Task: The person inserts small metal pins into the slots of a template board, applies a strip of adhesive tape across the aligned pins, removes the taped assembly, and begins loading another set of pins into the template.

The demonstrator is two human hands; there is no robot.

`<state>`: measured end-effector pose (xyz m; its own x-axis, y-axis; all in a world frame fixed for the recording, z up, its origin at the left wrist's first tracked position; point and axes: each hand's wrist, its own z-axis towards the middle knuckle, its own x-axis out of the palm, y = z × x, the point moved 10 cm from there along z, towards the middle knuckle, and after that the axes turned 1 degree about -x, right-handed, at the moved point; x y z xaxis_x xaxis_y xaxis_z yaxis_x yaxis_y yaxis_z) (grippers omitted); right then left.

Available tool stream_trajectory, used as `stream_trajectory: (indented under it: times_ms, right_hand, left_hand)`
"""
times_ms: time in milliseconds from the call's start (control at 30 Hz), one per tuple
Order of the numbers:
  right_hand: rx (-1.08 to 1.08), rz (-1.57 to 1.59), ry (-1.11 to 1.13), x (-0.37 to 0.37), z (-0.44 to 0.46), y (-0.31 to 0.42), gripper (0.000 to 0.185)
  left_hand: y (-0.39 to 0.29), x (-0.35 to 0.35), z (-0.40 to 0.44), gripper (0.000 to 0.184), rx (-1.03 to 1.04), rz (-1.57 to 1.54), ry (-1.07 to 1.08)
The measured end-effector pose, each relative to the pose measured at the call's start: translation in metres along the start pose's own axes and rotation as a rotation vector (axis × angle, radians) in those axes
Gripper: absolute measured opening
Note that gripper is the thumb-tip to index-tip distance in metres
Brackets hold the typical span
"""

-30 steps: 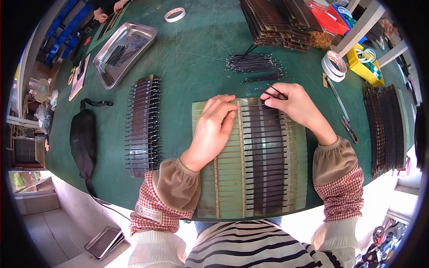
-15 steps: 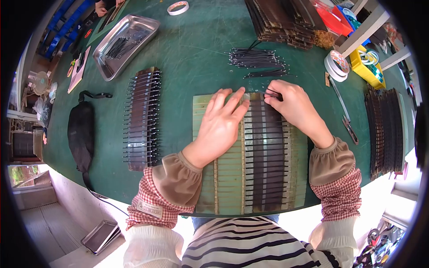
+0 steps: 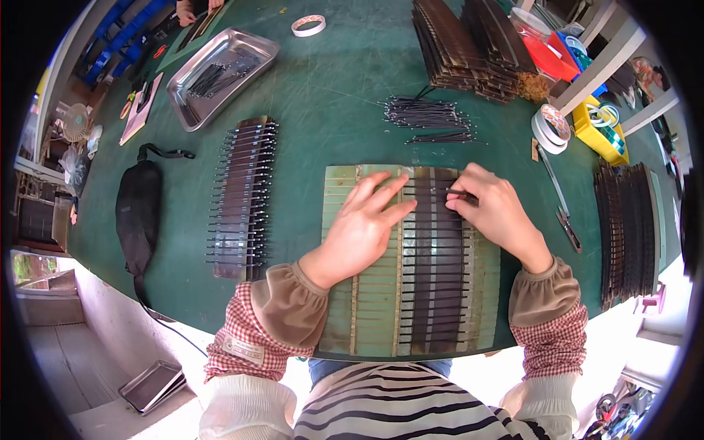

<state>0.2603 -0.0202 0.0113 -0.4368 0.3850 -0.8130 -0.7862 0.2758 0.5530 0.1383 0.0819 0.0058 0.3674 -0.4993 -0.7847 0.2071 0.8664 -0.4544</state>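
A green slotted board [image 3: 374, 308] lies at the table's front edge, with a dark strip [image 3: 427, 323] crossed by rows of black rods along its length. My left hand [image 3: 370, 224] rests flat on the board's upper part, fingers spread, its fingertips beside the strip's left edge. Over the strip's upper right side, my right hand [image 3: 491, 202] pinches a thin black rod [image 3: 460, 193] between thumb and index finger. Beyond the board lies a loose pile of black rods [image 3: 425, 114] with light tips.
A finished-looking rodded strip [image 3: 240, 198], a black pouch [image 3: 138, 213] and a metal tray [image 3: 220, 77] are at left. Dark strips [image 3: 469, 51], tape rolls [image 3: 550, 130], a cutter [image 3: 568, 229] and more strips [image 3: 627, 227] stand right. A co-worker's hands [image 3: 185, 13] show at top left.
My right hand has moved down from the board's top edge onto the strip, still pinching a rod. My left hand's fingers have spread. The whole view has shifted slightly.
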Motion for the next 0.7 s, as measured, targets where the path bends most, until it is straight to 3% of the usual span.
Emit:
stream_trajectory:
  times_ms: [233,367,533,700]
  right_hand:
    - [-0.04,-0.101,-0.035,0.004,-0.005,0.006,0.014]
    - [-0.017,0.025,-0.108,-0.007,-0.004,0.004,0.013]
    - [0.178,0.168,-0.333,-0.056,-0.005,-0.039,0.013]
    - [0.048,-0.064,-0.165,-0.04,0.016,-0.045,0.013]
  left_hand:
    - [-0.004,0.002,-0.002,0.043,0.052,0.08,-0.031]
    - [-0.003,0.003,-0.003,0.042,0.057,0.08,-0.029]
    - [0.001,-0.005,-0.003,0.037,0.011,-0.071,-0.095]
    - [0.001,-0.008,-0.003,0.037,0.017,-0.07,-0.149]
